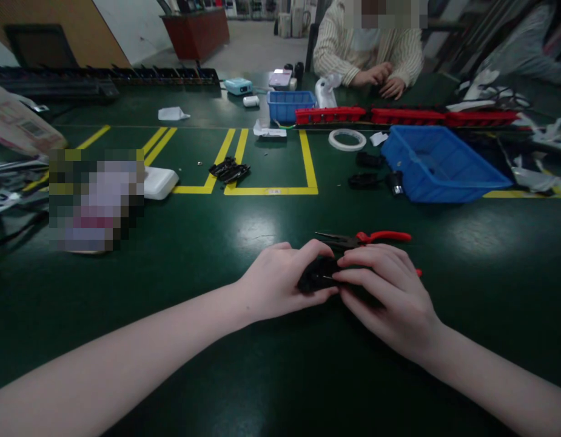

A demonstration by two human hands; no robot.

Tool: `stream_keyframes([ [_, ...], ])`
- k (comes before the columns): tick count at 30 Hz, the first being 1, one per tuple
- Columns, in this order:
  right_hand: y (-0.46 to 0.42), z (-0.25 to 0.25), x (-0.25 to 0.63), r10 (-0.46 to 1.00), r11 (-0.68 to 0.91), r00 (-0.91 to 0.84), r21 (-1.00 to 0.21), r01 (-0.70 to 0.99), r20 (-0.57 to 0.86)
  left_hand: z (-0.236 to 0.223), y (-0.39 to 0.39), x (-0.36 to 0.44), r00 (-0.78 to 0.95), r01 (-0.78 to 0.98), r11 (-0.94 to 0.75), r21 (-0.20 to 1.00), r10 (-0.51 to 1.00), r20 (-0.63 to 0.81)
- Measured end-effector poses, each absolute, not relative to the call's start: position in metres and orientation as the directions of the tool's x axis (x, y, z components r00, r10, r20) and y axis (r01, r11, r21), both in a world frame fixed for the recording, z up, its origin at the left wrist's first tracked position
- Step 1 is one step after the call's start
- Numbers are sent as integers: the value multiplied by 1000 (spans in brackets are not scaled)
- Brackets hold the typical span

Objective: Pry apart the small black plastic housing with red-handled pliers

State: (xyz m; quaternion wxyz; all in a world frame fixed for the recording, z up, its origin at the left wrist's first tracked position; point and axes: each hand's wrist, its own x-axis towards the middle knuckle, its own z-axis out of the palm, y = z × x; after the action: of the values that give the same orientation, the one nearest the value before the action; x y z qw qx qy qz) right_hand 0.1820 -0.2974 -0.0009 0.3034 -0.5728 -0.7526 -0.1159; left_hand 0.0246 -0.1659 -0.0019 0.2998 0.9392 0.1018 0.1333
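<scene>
Between my hands is a small black plastic part (313, 276), low over the green tabletop. My left hand (284, 279) grips its left side, thumb and fingers wrapped around it. The fingertips of my right hand (389, 291) are closed at its right end, where a thin light-coloured line shows; whether they hold a separate small piece cannot be made out. Just beyond my right hand lie red-handled long-nose pliers (366, 238), partly hidden behind it. The underside of the black part is covered by my fingers.
A pile of black pieces (229, 170) lies near yellow tape lines. Farther right stand a large blue bin (444, 173), a tape roll (347, 140) and black connectors (366, 180). At left is a white box (159, 183). Across the table sits a person in a striped shirt (335, 45).
</scene>
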Motion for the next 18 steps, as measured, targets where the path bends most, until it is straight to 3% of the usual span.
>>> stream_keyframes([
  [4,-301,3,177,850,251,-33,-350,903,526,-3,-166,25,942,94,-825,557,255,219],
  [18,-300,4,179,906,149,106,-543,826,410,-9,-166,26,932,50,-893,447,203,300],
])
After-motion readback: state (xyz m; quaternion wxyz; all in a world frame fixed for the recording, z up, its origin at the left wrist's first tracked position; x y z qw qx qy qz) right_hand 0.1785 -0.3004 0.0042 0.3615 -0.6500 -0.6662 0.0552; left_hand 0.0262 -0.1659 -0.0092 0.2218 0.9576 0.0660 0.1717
